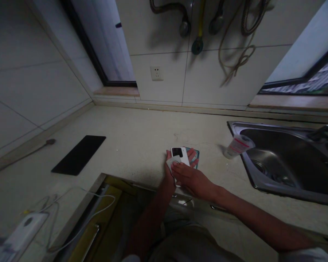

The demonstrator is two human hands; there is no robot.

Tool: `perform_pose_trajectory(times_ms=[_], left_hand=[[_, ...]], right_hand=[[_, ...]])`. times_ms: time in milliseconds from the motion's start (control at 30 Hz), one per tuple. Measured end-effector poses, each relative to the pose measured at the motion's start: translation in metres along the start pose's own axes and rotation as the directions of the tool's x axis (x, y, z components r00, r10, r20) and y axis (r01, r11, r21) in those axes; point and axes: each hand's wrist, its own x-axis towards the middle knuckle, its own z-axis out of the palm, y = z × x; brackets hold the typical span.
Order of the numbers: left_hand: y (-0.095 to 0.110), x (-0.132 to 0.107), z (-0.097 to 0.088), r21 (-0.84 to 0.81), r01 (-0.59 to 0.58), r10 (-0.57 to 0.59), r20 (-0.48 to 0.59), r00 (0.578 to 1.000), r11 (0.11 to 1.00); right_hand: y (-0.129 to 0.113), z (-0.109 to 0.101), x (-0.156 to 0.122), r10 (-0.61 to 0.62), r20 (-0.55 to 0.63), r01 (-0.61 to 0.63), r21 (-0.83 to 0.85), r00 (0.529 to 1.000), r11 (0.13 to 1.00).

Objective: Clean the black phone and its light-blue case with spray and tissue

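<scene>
A white smartphone [185, 156] with a dark camera block lies back side up in my left hand [168, 171]. The thumb side is at the phone's left edge, and the other fingers show beyond its right edge. My right hand [192, 178] presses a small pale grey cloth or wipe [172, 160] flat on the phone's back with its fingers. Much of the phone's lower part is hidden by this hand. Behind the left fingers, a flat thing with a teal edge [198, 152], perhaps a phone case, lies on the counter.
A clear plastic cup [237, 146] with red markings stands by the steel sink [247, 171] on the right. A black flat panel [79, 154] lies to the left. At lower left are a white device [27, 229] and a cable [98, 209]. A wall socket [156, 73] is ahead.
</scene>
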Motion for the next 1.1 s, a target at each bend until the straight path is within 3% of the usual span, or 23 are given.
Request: perform_pose_trajectory(times_ms=[167,333,433,700,1100], left_hand=[[0.005,-0.002,-0.006,-0.12,-0.005,0.005,-0.001,1.0,0.993],[0.011,0.007,-0.019,-0.197,-0.046,0.04,-0.032,0.999,0.979],[0.013,0.013,-0.023,-0.241,-0.072,0.058,-0.066,0.996,0.968],[0.016,0.015,-0.024,-0.285,-0.137,0.119,-0.077,0.99,0.949],[0.015,0.021,-0.02,-0.237,-0.152,0.128,-0.11,0.986,0.959]], right_hand=[[-0.015,-0.017,-0.024,-0.089,-0.004,0.089,-0.005,0.996,0.996],[-0.008,-0.019,-0.037,-0.024,-0.107,0.016,-0.078,0.994,0.997],[-0.006,-0.012,-0.034,0.032,-0.211,-0.062,-0.133,0.977,0.989],[-0.012,0.0,-0.003,-0.091,-0.335,0.02,-0.21,0.938,0.978],[0.007,-0.012,-0.021,-0.082,-0.408,0.002,-0.191,0.909,0.981]])
